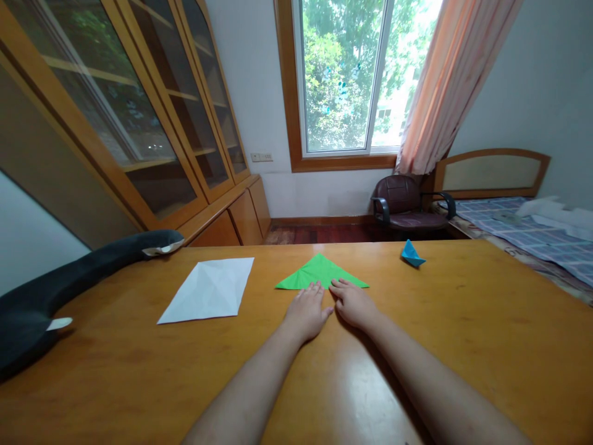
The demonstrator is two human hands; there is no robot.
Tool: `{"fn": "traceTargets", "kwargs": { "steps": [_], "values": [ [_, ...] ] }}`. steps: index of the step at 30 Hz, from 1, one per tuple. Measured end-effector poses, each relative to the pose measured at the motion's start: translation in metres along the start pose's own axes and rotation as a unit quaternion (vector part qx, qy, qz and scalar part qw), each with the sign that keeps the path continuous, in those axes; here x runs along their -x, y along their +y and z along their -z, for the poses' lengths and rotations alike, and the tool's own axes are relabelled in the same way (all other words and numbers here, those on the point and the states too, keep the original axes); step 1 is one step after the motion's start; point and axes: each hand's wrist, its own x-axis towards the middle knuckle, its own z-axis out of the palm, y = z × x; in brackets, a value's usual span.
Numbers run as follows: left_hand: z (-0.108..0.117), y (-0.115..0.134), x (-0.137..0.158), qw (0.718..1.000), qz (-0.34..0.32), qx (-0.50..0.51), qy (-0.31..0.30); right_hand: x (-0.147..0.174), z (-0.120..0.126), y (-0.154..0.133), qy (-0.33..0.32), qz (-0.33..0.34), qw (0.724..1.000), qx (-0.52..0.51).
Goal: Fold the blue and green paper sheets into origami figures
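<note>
A bright green sheet of paper (319, 269), folded into a triangle with its peak away from me, lies flat on the wooden table (296, 383). Crease lines show on its surface. My left hand (307, 311) rests at the middle of its near edge, fingers stretched out over the paper. Just beside it, my right hand (353, 301) lies with its fingertips on the same edge, right of the middle. Both hands are flat and hold nothing. The hands cover part of the near edge.
A creased white sheet of paper (208, 289) lies to the left. A small folded blue paper boat (411, 254) stands at the far right. A dark curved object (92, 272) lines the left side. Beyond the table are a chair (402, 201) and a bed (528, 222).
</note>
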Motion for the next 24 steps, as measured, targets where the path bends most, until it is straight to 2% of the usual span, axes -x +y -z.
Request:
{"fn": "traceTargets", "kwargs": {
  "steps": [5, 16, 24],
  "values": [
    [0.008, -0.001, 0.001, 0.997, 0.063, -0.033, 0.012, 0.002, 0.002, 0.0, 0.008, -0.028, 1.0, 0.009],
    [0.024, -0.007, 0.009, 0.978, 0.177, -0.112, 0.014, 0.015, 0.016, 0.009, 0.001, -0.168, 0.982, 0.087],
    [0.033, -0.019, 0.012, 0.968, 0.207, -0.137, 0.025, 0.019, 0.025, 0.013, -0.017, -0.189, 0.973, 0.131]
  ]
}}
